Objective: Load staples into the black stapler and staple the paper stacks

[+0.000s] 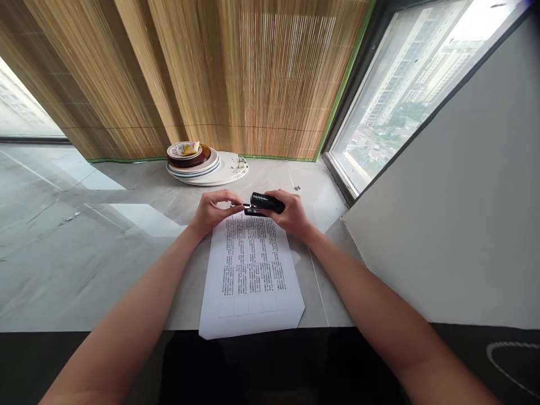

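My right hand (292,211) is wrapped round a black stapler (266,202), whose jaws point left. At the stapler's front end, the thumb and forefinger of my left hand (216,210) pinch a small metallic part that sticks out between the jaws; its exact shape is too small to tell. Below both hands, printed white paper (252,270) lies on the grey tiled surface, its far end under the stapler and its near corners reaching the front edge.
Stacked plates (194,169) with a small yellow packet (190,148) on top stand behind my left hand. A bamboo blind (211,79) hangs at the back. The window (379,107) and a white wall (459,197) bound the right side. Small dark bits (297,188) lie behind my right hand.
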{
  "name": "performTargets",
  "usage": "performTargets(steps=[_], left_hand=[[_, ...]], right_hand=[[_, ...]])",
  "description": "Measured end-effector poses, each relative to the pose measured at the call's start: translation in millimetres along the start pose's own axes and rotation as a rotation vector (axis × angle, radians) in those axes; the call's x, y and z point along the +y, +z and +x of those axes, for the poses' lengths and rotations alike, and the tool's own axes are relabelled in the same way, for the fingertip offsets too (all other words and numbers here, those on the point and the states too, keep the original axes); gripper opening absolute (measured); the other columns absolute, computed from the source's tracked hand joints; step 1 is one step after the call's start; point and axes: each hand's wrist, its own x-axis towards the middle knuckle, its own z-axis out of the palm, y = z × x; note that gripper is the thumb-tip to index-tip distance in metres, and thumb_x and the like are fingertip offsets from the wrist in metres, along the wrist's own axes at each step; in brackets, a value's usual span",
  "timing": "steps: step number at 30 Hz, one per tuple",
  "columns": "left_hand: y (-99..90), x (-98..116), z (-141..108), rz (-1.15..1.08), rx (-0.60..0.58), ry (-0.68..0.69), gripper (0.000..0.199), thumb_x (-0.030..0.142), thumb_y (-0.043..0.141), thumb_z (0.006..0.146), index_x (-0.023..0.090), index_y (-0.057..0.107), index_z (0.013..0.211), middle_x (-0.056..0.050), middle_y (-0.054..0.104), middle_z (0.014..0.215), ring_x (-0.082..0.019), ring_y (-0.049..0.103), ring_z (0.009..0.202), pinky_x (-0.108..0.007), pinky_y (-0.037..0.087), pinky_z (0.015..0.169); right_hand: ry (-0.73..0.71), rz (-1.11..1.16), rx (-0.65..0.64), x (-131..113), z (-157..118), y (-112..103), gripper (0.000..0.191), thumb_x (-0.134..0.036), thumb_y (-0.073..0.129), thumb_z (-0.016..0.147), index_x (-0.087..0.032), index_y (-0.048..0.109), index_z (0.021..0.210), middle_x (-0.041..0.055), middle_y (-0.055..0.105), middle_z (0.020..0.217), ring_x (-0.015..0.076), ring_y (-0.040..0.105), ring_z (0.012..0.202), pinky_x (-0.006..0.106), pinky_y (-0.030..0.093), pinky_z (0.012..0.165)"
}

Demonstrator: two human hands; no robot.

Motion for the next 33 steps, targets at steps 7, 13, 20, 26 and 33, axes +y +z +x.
performTargets(steps=[7,13,20,26,33], left_hand=[[-2.6,1.2,0.6,0.016,0.006,0.013,0.016,0.037,0.088,0.085,0.022,0.083,0.09,-0.007,0.082,0.094,-0.022,0.077,0.089,-0.038,0.063,0.086],[-3.7,1.9,-0.6,0.0,-0.054,-0.008,0.016,0.039,0.084,0.089,0.023,0.084,0.092,-0.008,0.083,0.1,-0.024,0.079,0.095,-0.041,0.064,0.09],[3.6,0.6,1.3,-0.086,-0.046,-0.079,0.049,0.04,0.095,0.077,0.024,0.074,0.118,-0.005,0.081,0.099,-0.022,0.077,0.093,-0.04,0.061,0.093],[10.4,0.8,-0.1,0.003,-0.172,-0.053,0.037,0.043,0.091,0.079,0.021,0.074,0.104,-0.004,0.077,0.096,-0.019,0.071,0.088,-0.035,0.056,0.085],[9.7,-9.9,0.2,0.089,-0.074,-0.1,0.034,0.051,0.081,0.087,0.022,0.077,0.105,-0.006,0.079,0.103,-0.024,0.071,0.097,-0.038,0.055,0.088]], right_hand=[[0.001,0.068,-0.004,6.7,1.9,-6.6,0.029,-0.031,0.083,0.083,-0.025,0.075,0.111,0.003,0.078,0.098,0.0215,0.074,0.087,0.038,0.059,0.085],[0.026,0.14,-0.05,24.7,6.1,-20.1,0.033,-0.03,0.086,0.079,-0.024,0.078,0.11,0.005,0.08,0.105,0.0234,0.075,0.093,0.041,0.058,0.09],[-0.036,0.148,-0.121,14.4,8.9,-22.8,0.032,-0.031,0.086,0.077,-0.023,0.08,0.108,0.0029,0.078,0.096,0.0183,0.07,0.083,0.035,0.057,0.083],[-0.121,0.058,-0.346,-11.1,6.8,-11.5,0.023,-0.029,0.079,0.087,-0.031,0.079,0.11,-0.0006,0.079,0.099,0.0196,0.068,0.095,0.035,0.055,0.092],[-0.017,-0.018,-0.184,-8.8,7.1,-7.4,0.028,-0.034,0.082,0.086,-0.03,0.077,0.114,0.0009,0.079,0.101,0.0213,0.07,0.094,0.039,0.056,0.093]])
